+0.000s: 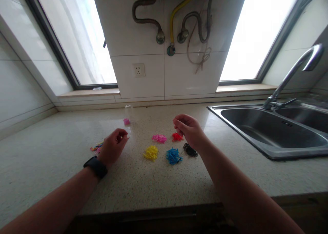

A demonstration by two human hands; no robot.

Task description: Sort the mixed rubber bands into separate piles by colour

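My left hand (115,145), a dark watch on its wrist, is closed in a pinch beside a mixed multicoloured pile (97,147) of what look like small rubber bands, partly hidden behind it. What its fingertips hold is too small to make out. Over the red pile (177,137) my right hand (188,128) is also pinched closed, its grip hidden. Separate piles of the same bands lie between and near the hands: pink (159,138), yellow (151,152), blue (174,156) and black (190,150), the black one partly covered by my right wrist.
A clear container (128,111) stands toward the back of the speckled counter (133,189), with a pink lid-like piece (126,121) near it. At right is a steel double sink (252,128) with a tall faucet (292,76). Pipes and a socket (139,70) are on the tiled wall.
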